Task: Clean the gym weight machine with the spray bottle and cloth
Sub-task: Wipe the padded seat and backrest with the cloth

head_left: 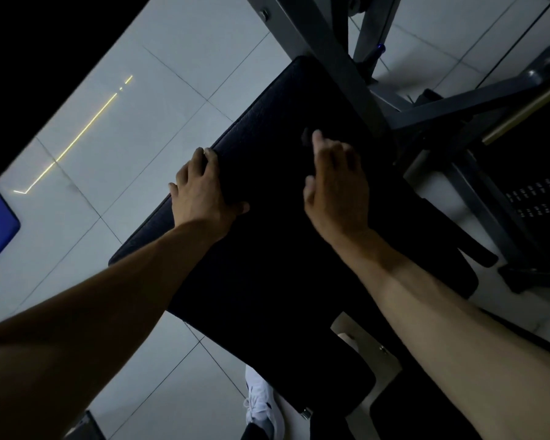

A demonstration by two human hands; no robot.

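the only writing is rows of small white marks on the weight stack (540,198) at 3 o'clock, too small and dim to read; no brand can be made out.

the machine's black pad (267,128) fills the middle, slanting from 1 o'clock down to 6 o'clock, with the grey frame (340,58) crossing its top end at 12 to 1 o'clock.

the left hand (200,188) sits at the pad's 9 o'clock edge. its fingers are close together and curled over the edge, and its thumb lies on the top surface. the right hand (337,192), just right of centre, reaches toward 12 o'clock with its back to the camera. its fingers are fairly straight and close together, the thumb a little apart. a dark shape lies at its fingertips; whether it is the cloth cannot be told.

a white shoe (261,404) stands on the tiled floor (159,90) at 6 o'clock.
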